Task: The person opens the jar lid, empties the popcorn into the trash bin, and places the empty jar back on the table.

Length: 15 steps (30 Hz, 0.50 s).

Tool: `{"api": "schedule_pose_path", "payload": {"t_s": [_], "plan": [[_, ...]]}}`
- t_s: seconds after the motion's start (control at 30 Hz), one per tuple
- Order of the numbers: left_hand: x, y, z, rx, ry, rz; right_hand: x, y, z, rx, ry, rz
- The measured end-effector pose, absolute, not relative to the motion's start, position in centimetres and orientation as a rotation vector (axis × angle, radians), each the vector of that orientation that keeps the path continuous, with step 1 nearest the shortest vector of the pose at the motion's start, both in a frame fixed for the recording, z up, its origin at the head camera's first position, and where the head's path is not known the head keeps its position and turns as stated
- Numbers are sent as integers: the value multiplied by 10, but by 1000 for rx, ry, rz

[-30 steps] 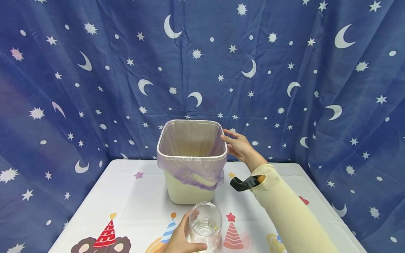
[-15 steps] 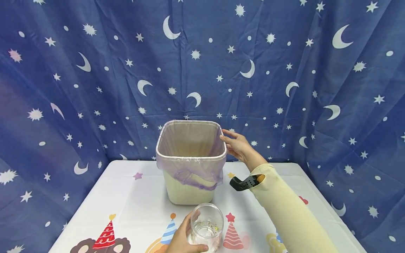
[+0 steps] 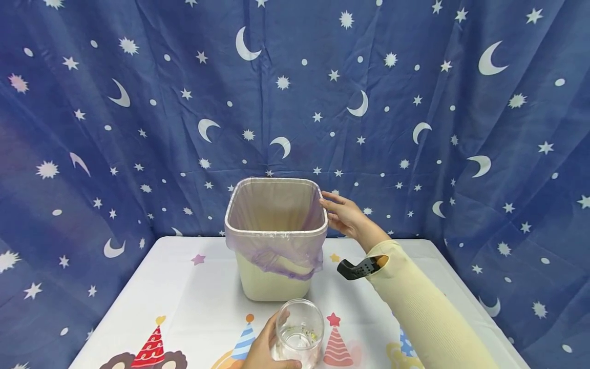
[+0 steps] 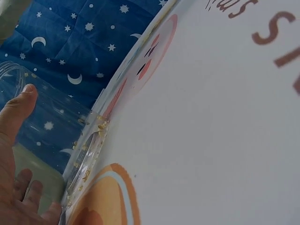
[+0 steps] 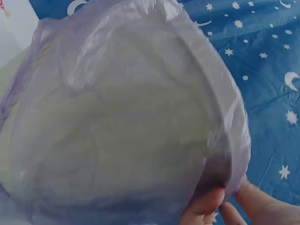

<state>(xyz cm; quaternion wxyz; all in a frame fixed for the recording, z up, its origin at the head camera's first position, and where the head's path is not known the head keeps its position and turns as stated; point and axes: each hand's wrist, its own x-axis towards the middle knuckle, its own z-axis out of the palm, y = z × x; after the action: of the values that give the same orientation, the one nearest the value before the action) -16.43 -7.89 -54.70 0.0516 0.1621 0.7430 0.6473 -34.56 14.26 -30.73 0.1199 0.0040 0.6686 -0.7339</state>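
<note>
In the head view my left hand point(image 3: 267, 348) grips a clear, open-topped jar point(image 3: 300, 330) low at the front. The left wrist view shows the thumb along the jar's point(image 4: 56, 117) wall and small gold bits at its base. Beyond it stands a cream trash bin point(image 3: 262, 284), with a purple plastic bag point(image 3: 281, 251) lining it and folded over the rim. My right hand point(image 3: 348, 218) holds the bin at its right rim. In the right wrist view the fingertips point(image 5: 206, 204) lie against the bagged edge; part of the hand is out of frame.
A white tablecloth point(image 3: 198, 292) with printed party hats covers the table. Behind and at both sides hangs a blue curtain point(image 3: 184, 128) with moons and stars. A black device point(image 3: 357, 269) pokes out of the right sleeve point(image 3: 424, 307).
The head view has tilted and shifted slightly, so the whole scene sits a little lower and farther left. Both hands keep their places on the jar and the bin.
</note>
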Motion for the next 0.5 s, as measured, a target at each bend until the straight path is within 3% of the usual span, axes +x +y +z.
{"api": "schedule_pose_path", "payload": {"t_s": [0.5], "plan": [[-166,-79,-548,586,2289,1938,-349,208,-348,51,2275,-1964]]}}
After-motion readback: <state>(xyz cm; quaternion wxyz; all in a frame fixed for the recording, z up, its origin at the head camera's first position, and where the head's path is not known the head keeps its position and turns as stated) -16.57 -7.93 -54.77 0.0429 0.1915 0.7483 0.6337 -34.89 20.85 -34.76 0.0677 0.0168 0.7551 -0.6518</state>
